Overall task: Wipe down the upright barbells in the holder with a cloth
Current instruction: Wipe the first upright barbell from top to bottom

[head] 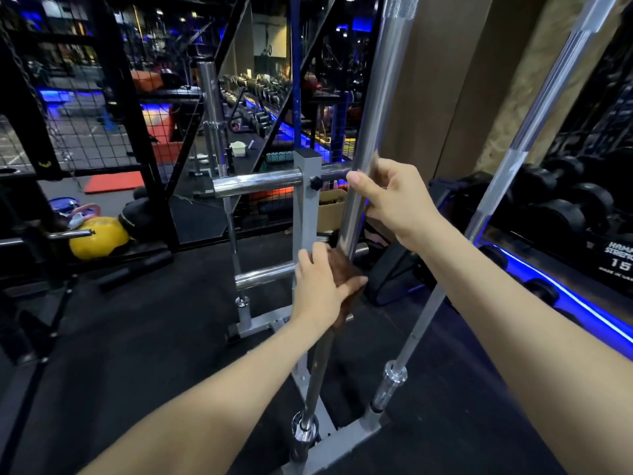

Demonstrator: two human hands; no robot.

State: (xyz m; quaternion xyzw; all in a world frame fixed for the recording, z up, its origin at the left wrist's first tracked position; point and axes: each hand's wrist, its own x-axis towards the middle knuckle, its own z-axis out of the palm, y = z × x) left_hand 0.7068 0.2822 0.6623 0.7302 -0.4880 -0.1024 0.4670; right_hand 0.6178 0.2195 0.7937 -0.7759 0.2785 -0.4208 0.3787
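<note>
The wiping is under way on the nearer of 2 upright barbells. The left hand point(318, 286) wraps a brown cloth point(346, 272) around the shaft of the near barbell point(363, 186), its fingers curled over the cloth so that the cloth sits between palm and steel, partway down the bar. Above it the right hand point(387, 197) grips the bare shaft of the same bar, thumb toward the camera and fingers closed round the far side, seemingly to steady it. How much of this shaft is already wiped cannot be read from the steel; the stretch below the cloth down to the collar looks darker, and the knurled length above the right hand runs out of the top of the view.

The second barbell point(534, 125) leans off to the right, touched by neither hand, so by my judgement it remains to be done, along with whatever is left of the first.

The holder point(356, 437) is a grey steel frame on the black floor. Both bars stand in it by their lower sleeves, the near one at its front-left end, the second at its right end, with a grey post point(306, 207) rising behind carrying chrome pegs point(257, 181).
</note>
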